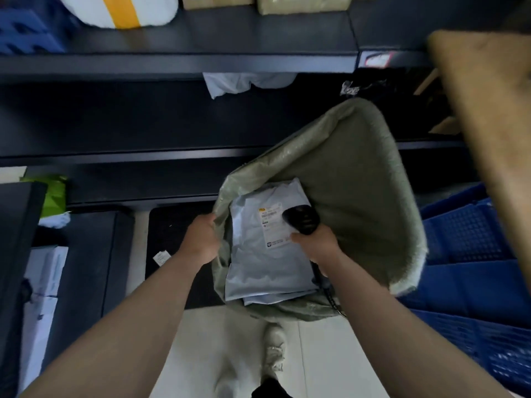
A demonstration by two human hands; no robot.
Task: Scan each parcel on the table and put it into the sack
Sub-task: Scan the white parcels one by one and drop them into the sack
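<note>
Holding the olive-green woven plastic sack (359,179) open, the left hand (201,239) has its fingers clamped on the near-left rim. The right hand (316,245) grips a black handheld barcode scanner (301,219), fingers wrapped tight round its handle. The pale grey plastic mailer parcel (267,254) lies inside the sack, directly under the scanner (label up), long axis running away from the person; the right hand is nearer.
</note>
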